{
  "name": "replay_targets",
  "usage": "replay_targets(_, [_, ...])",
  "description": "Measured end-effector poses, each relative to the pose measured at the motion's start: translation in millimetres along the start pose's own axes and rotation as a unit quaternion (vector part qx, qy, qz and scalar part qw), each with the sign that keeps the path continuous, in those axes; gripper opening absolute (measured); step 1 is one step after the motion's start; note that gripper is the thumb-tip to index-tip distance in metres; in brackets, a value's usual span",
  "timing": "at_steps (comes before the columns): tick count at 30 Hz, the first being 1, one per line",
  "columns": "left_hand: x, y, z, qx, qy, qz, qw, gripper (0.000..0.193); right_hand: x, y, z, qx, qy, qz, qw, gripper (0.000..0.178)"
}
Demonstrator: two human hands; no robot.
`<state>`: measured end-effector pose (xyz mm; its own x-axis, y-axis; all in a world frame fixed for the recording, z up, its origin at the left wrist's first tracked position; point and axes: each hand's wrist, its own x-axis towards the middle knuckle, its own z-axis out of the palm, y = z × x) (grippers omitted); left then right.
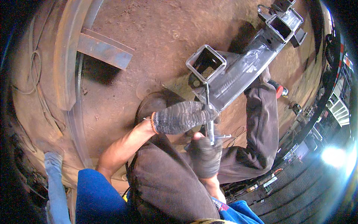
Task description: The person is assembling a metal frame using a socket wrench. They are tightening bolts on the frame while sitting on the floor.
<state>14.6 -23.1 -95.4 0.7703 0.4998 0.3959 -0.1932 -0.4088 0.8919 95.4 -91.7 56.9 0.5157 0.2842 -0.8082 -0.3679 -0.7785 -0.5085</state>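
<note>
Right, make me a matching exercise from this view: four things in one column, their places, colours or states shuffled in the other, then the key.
Things:
1. Left hand
2. Right hand
3. Left sleeve
4. Beam

Descriptions:
A. Blue
B. At the lower end of the tool
C. Shiny grey
D. Gloved, with an orange cuff

Pairs: 1-D, 2-B, 3-A, 4-C.

Your left hand [182, 117]: grey knitted glove, orange cuff, fingers against a slim metal tool [209, 128]. Your right hand [205, 156]: gloved, blurred, curled at the tool's near end. Beyond the left fingers, rightward: one steel beam [246, 69], square tubes [195, 73] attached. Well leftward: one short steel section [104, 52], beside a long rusty beam [65, 63].
</note>
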Motion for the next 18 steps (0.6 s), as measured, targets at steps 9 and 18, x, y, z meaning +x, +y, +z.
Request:
replay_targets(9, [5, 4, -11, 0.114, 0.002, 0.04, 0.993, 0.045, 9, 10, -39, 0.416, -0.222, 0.281, 0.836, 0.085])
replay_targets(18, [5, 9, -15, -0.01, -0.007, 0.01, 1.0, 0.046, 8, 4, -18, -0.189, -0.005, -0.083, 0.978, 0.035])
